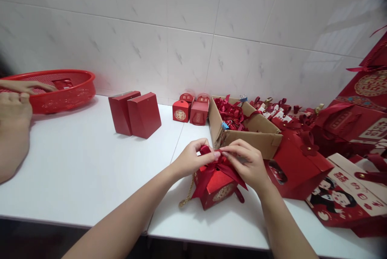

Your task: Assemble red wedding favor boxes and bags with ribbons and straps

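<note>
- Work low over the white surface (99, 178), so that it, not the wrists, takes the weight while the ribbon is drawn snug.
- Leave elbow room on the right: the cardboard carton (264, 142) of ribbon bows sits just behind, and a red bag (298, 166) stands beside the right wrist.
- Keep the small red box (216, 186) where it is, on the surface near the front edge, directly under both hands; press lightly, since thin card would probably dent.
- The left hand (192, 156) pinches a loop between thumb and finger; the right hand (246, 160) grips ribbon at the top centre. An even, opposite pull should keep things centred.
- Let the dark red ribbon (216, 166) lie flat, its tails spread to either side, untwisted.
- Keep the gold cord (190, 190), hanging at the box's left, out of the bow.
</note>
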`<state>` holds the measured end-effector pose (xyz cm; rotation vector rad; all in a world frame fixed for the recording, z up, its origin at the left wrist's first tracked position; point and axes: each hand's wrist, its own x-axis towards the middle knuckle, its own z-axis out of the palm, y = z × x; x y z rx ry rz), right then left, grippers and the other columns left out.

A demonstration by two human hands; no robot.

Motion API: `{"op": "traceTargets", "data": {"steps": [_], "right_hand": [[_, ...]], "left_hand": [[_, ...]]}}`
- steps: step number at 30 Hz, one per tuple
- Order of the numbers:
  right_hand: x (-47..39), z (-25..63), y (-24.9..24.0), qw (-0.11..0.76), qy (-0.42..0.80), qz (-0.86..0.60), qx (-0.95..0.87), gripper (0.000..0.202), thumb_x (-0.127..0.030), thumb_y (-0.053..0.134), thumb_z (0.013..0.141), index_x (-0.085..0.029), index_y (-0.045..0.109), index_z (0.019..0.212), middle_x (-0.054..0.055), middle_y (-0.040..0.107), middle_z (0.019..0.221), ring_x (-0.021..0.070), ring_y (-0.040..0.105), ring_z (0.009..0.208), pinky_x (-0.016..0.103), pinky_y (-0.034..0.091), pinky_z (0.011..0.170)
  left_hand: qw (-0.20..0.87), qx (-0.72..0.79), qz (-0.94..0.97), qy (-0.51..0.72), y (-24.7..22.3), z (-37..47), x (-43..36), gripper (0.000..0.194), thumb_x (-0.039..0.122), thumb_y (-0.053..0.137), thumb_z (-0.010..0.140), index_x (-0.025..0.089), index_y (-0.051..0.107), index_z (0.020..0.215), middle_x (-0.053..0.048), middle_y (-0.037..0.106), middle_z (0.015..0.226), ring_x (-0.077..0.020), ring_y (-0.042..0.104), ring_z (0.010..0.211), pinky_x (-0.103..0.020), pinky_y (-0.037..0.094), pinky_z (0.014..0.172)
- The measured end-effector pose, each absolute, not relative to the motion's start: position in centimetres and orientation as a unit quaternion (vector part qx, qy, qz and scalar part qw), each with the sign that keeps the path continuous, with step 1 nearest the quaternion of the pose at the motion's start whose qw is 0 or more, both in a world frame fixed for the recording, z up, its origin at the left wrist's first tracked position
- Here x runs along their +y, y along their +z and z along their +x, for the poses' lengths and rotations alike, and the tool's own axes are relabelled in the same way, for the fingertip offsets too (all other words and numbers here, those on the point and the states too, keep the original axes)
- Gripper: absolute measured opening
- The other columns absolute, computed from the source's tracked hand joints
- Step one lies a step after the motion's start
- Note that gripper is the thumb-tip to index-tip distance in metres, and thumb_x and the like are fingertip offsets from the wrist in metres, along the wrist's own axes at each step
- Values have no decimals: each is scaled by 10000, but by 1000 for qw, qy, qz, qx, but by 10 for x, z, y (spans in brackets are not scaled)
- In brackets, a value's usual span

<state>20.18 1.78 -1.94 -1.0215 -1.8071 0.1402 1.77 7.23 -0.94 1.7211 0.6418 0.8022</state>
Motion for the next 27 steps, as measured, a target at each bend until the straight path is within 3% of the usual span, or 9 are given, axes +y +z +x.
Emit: {"op": "traceTargets", "data": {"steps": [5,9,16,20,27], "right_hand": [[21,199,-20,500,47,-437,-746,150,-208,522,892,-199,671,888,40,611,805,147,579,743,255,453,656],[11,212,-18,498,40,-538,-679,170,-353,571,868,-184,562,852,19,589,766,132,532,649,234,411,577],[-25,218,-22,328,175,-642,-671,458,-526,389,920,-174,429,630,-15,474,589,116,442,556,222,308,515],[-30,204,-30,382,221,-625,-644,474,-513,413,912,-177,360,580,-28,412,529,105,411,515,215,293,496],[-39,182,-30,428,246,-591,-638,419,-453,453,900,-172,420,592,-14,428,569,107,375,539,218,297,510]], "left_hand": [[481,283,754,346,-14,19,71,288,365,728,684,158,528,674,-30,644,752,-153,590,710,-276,452,662],[456,312,751,361,-17,20,73,320,403,739,666,157,534,681,-43,656,784,-164,597,708,-289,458,658],[430,321,752,383,-19,21,73,300,399,717,692,162,534,701,-37,641,756,-170,593,699,-295,456,648],[408,326,754,399,-19,20,74,289,385,717,691,168,525,695,-32,642,752,-167,589,694,-293,452,647],[396,345,734,430,-20,21,77,325,409,726,659,182,494,649,-13,626,698,-164,573,652,-278,437,609]]}}
